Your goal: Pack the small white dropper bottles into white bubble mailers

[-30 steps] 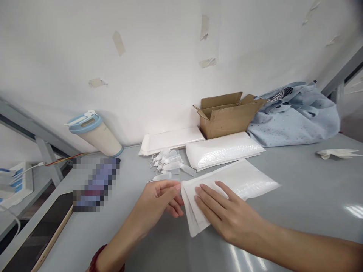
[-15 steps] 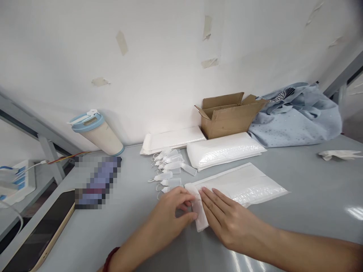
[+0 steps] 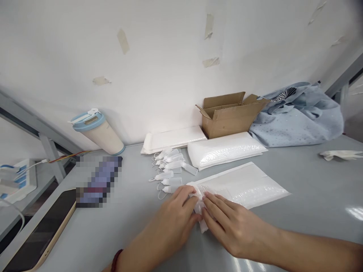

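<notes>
A white bubble mailer [image 3: 255, 181] lies flat on the grey table, its near-left end turned over in a folded flap. My left hand [image 3: 178, 215] is closed on the left edge of that flap, fingertips and thumb pinching it. My right hand [image 3: 231, 224] lies flat on the mailer beside the fold, fingers stretched out and side by side. Just beyond my left hand is a group of small translucent dropper bottles [image 3: 173, 165] with loops at their tips. The flap's underside is hidden by my fingers.
Behind the mailer lie a plump bubble mailer [image 3: 227, 149] and a flatter one [image 3: 174, 139]. An open cardboard box [image 3: 228, 122] and a pale blue bag [image 3: 300, 124] stand by the wall. Left are a tumbler [image 3: 102, 134], a phone [image 3: 42, 230] and a blurred-out item [image 3: 99, 183].
My left hand has moved slightly right and its fingers have closed onto the flap. The fold looks more crumpled. My right hand stays almost in place.
</notes>
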`<state>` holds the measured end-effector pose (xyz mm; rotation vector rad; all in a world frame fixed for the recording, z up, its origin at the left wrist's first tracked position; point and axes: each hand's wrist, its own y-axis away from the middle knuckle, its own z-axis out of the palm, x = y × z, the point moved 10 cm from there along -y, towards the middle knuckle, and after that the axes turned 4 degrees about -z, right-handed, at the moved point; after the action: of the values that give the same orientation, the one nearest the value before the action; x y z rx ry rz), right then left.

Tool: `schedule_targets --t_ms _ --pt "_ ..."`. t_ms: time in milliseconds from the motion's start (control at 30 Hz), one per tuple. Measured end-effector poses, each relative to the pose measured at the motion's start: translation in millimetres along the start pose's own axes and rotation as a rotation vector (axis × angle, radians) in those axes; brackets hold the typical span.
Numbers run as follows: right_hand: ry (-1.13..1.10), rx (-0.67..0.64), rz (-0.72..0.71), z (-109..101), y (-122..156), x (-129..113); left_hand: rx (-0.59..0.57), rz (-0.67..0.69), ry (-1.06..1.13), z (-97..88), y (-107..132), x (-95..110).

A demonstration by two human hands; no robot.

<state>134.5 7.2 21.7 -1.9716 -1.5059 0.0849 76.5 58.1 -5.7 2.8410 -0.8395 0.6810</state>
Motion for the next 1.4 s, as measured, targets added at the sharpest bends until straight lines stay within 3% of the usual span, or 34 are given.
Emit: schedule_targets --t_ms 267,500,567,700,800,933,1067,1200,1400 --pt "0.022 0.074 -0.002 -17.1 -2.3 9.8 -0.046 0.085 0.022 -2.7 4.2 9.0" --pt "-0.037 0.157 0.013 -40.0 -4.1 22.4 0.107 0.076 0.168 3.6 -2.3 8.5" --pt "0.007 0.203 0.038 -48.5 -1.6 30.3 0.142 -0.013 0.285 -2.3 -6.1 2.1" --pt "0.130 0.249 0.131 -57.4 5.3 55.8 0.208 -0.340 0.543 -22.8 -19.8 -30.5" --pt "0.179 0.200 0.145 -49.6 9.3 73.7 0.237 -0.375 0.821 -41.6 -43.7 -43.6" --pt "0.251 0.037 0.211 -26.7 16.9 104.4 0.203 -0.439 0.914 -52.7 -80.0 -59.7" --pt "0.298 -0.062 0.292 -11.2 30.4 134.1 0.158 -0.477 0.874 -51.7 -105.4 -64.8" --pt "0.298 -0.088 0.328 -3.2 41.8 150.4 0.192 -0.541 0.721 -58.2 -110.8 -70.5" --pt "0.290 -0.091 0.339 0.1 45.2 154.5 0.350 -0.505 0.257 -99.6 -106.7 -95.5"
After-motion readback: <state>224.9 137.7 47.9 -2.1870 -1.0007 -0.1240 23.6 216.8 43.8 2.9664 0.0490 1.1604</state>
